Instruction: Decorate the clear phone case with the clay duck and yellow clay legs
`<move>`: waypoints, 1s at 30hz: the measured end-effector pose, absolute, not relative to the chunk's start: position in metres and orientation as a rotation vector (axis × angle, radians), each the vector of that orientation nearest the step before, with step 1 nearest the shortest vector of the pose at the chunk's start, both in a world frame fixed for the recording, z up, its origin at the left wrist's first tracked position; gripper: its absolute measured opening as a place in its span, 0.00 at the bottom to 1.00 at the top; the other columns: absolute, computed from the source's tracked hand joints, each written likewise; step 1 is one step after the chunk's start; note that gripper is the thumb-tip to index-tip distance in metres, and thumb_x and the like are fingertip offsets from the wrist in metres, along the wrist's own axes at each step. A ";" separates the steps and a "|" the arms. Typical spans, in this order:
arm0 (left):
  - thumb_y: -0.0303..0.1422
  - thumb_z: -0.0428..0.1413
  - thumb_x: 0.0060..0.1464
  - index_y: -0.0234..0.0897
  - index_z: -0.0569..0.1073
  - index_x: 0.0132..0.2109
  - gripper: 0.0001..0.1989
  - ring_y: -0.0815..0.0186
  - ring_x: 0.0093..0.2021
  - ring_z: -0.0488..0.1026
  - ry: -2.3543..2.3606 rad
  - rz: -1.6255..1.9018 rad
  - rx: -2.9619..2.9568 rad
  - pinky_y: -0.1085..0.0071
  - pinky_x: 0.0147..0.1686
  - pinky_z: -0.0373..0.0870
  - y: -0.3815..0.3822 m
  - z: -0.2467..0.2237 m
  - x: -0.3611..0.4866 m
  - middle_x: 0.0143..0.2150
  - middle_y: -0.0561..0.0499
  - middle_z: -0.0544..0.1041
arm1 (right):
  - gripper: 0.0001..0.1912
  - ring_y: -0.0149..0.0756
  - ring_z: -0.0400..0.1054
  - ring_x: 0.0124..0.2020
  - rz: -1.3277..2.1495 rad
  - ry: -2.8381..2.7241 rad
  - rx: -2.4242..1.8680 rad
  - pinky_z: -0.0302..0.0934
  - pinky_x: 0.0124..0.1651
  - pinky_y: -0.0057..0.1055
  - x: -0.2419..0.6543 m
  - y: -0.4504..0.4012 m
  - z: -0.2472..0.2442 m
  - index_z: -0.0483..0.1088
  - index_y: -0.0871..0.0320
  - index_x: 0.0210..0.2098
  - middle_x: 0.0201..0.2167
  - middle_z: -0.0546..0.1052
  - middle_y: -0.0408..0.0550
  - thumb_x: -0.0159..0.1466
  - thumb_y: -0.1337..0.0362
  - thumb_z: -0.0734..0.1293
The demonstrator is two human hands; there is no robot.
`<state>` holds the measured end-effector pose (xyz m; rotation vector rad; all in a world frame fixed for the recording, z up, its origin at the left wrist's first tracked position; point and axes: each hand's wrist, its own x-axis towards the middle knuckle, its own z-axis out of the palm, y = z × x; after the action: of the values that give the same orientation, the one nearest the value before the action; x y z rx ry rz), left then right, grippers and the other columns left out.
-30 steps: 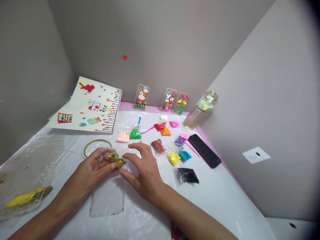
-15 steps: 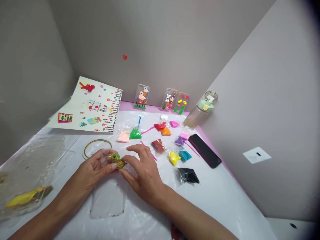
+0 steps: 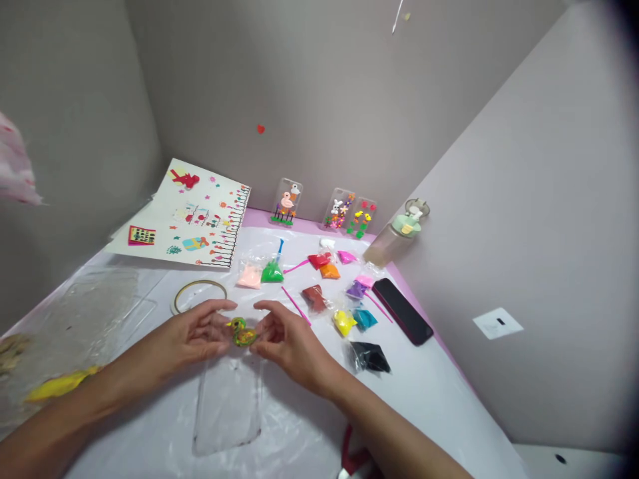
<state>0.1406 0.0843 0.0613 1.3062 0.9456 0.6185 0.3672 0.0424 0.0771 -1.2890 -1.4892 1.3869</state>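
Observation:
A clear phone case (image 3: pixel 227 406) lies on the white sheet in front of me, with its upper end between my hands. On that end sits a small green-and-yellow clay duck (image 3: pixel 243 334). My left hand (image 3: pixel 202 332) curls round the case's upper left edge, thumb close to the duck's left side. At the upper right edge, my right hand (image 3: pixel 284 342) grips with thumb and fingers bent, its thumb tip beside the duck's tail. My fingers partly cover the case's edges.
Bags of coloured clay, such as black (image 3: pixel 370 356) and yellow (image 3: pixel 343 322), lie right of my hands. Nearby are a tape roll (image 3: pixel 200 285), a phone (image 3: pixel 403 311), a bottle (image 3: pixel 392 243) and a decorated sheet (image 3: pixel 200 229). Finished cases (image 3: pixel 287 201) lean against the wall.
My right hand's fingers have shifted from over the duck to the case's right side. The duck now shows fully between both hands. The camera view has tilted slightly.

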 end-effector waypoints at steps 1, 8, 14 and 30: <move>0.39 0.67 0.51 0.46 0.72 0.58 0.27 0.59 0.40 0.82 0.949 0.601 1.334 0.67 0.40 0.77 0.085 0.059 0.139 0.41 0.49 0.82 | 0.29 0.30 0.68 0.31 1.373 -1.545 -1.342 0.62 0.37 0.28 0.369 0.040 0.078 0.69 0.53 0.56 0.34 0.73 0.38 0.57 0.71 0.75; 0.48 0.58 0.48 0.43 0.77 0.52 0.25 0.55 0.38 0.79 1.284 0.551 1.807 0.61 0.40 0.75 0.095 0.062 0.119 0.43 0.48 0.82 | 0.33 0.40 0.72 0.40 0.940 -1.962 -1.803 0.63 0.44 0.36 0.384 0.017 0.093 0.65 0.56 0.64 0.42 0.78 0.49 0.62 0.65 0.76; 0.48 0.50 0.59 0.44 0.77 0.49 0.20 0.48 0.50 0.73 1.622 0.664 2.097 0.56 0.47 0.66 0.115 0.061 0.094 0.50 0.45 0.79 | 0.20 0.39 0.73 0.38 0.847 -1.858 -1.757 0.63 0.43 0.34 0.386 0.008 0.091 0.70 0.55 0.60 0.41 0.80 0.48 0.69 0.60 0.69; 0.40 0.58 0.66 0.35 0.77 0.45 0.12 0.63 0.39 0.78 1.715 0.100 2.307 0.60 0.42 0.77 0.154 0.076 0.115 0.41 0.50 0.79 | 0.11 0.32 0.66 0.29 0.944 -1.703 -1.565 0.55 0.33 0.28 0.396 0.000 0.084 0.76 0.57 0.47 0.28 0.75 0.41 0.68 0.61 0.67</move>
<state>0.1154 0.1536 0.0761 2.3072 1.7154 0.1000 0.3957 0.0001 0.0843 -1.5650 -1.7026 0.9441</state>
